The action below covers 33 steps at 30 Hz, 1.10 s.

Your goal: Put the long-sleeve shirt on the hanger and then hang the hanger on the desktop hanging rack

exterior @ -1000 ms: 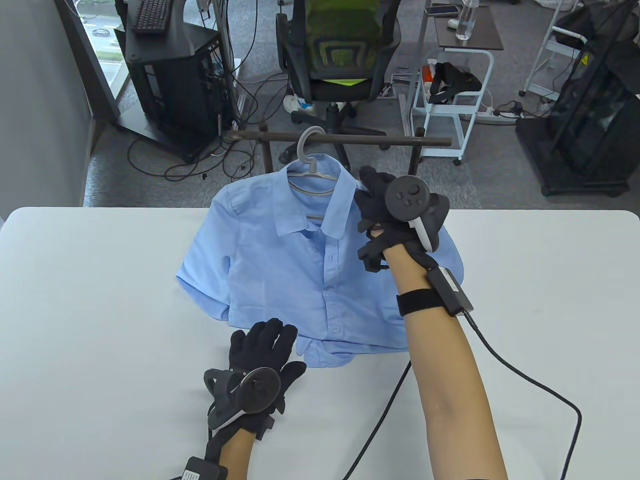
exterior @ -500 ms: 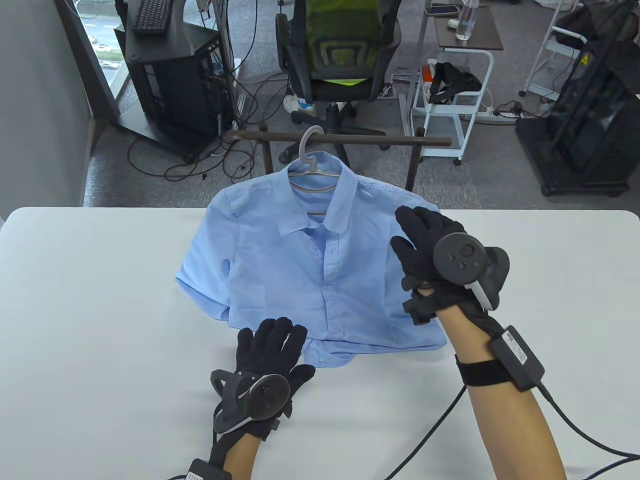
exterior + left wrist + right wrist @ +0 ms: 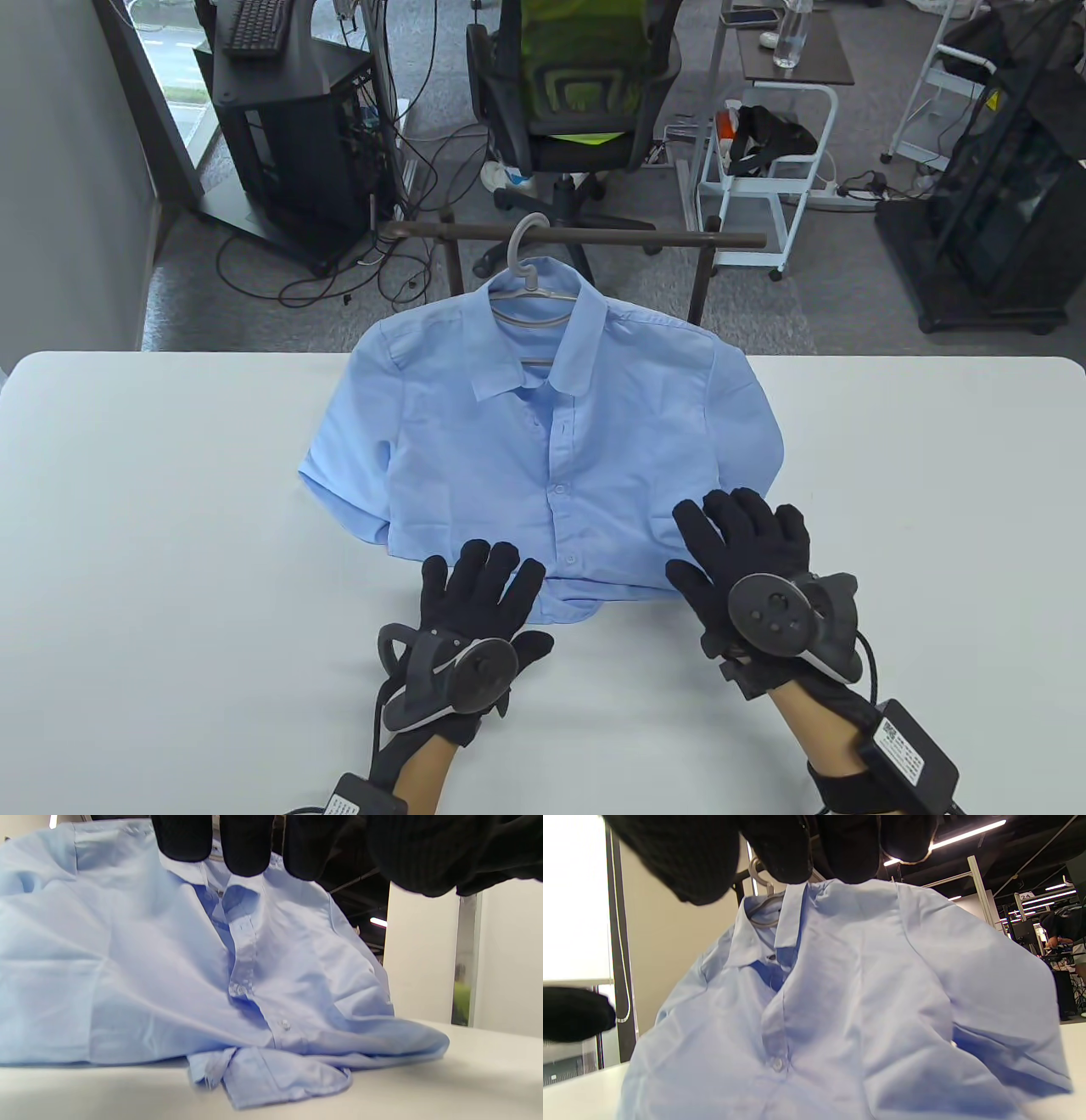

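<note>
Both my hands lie flat with straight fingers and hold nothing: the left hand [image 3: 475, 607] and the right hand [image 3: 747, 564] touch the lower hem of the light blue shirt [image 3: 543, 433]. I see the shirt on the grey hanger [image 3: 522, 255], hooked over the dark rack bar [image 3: 594, 236], its lower part spread on the white worktop [image 3: 170, 509].

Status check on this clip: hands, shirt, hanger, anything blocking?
Both hands open, left hand and right hand at the shirt hem. Hanger in collar, hook on rack bar. Shirt's lower part lies on the table. Nothing blocking.
</note>
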### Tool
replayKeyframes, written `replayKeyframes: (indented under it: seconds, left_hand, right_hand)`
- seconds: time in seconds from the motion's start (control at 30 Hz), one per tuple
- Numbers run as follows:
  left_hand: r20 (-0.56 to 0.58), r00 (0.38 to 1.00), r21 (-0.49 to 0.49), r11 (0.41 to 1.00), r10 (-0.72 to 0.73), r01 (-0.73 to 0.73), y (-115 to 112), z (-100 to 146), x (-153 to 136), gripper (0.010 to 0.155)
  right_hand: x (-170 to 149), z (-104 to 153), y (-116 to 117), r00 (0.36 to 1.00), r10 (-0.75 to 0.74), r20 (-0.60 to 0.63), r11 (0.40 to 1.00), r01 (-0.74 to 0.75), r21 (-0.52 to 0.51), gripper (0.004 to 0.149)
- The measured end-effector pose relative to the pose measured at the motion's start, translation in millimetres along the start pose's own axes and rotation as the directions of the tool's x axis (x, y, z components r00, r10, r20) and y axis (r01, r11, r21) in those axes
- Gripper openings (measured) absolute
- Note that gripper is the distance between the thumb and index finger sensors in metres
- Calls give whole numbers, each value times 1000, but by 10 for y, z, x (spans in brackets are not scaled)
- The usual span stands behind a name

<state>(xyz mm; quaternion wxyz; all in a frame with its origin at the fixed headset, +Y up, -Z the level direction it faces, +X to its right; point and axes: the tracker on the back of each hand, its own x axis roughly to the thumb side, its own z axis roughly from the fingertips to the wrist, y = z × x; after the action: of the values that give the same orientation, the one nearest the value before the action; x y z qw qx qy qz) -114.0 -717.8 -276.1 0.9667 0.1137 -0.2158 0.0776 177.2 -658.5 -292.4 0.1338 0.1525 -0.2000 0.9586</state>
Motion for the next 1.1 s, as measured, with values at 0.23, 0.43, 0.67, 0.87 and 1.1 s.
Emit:
replayKeyframes:
  seconds: [0.23,0.43,0.67,0.87,1.1]
  left_hand:
    - [29,1000,-4,1000,-9,10,-7,-20,75,85]
    - [67,997,-36,998,-48,50,-85,-69,184,85]
    - [68,996,-84,995,-54,60,-185,-100,192,87]
    - [56,997,-94,994,-45,50,-195,-90,148,88]
    - [29,999,-109,994,-21,24,-201,-68,89,88]
  right_hand:
    - [11,186,299,999,19,32,1000,-19,-7,67]
    - [-18,267,417,998,50,38,997,-52,54,69]
    - [5,337,438,993,88,81,993,-94,76,69]
    - [-29,376,505,992,89,94,977,-105,185,83]
    - [-41,387,509,994,81,78,976,-95,196,83]
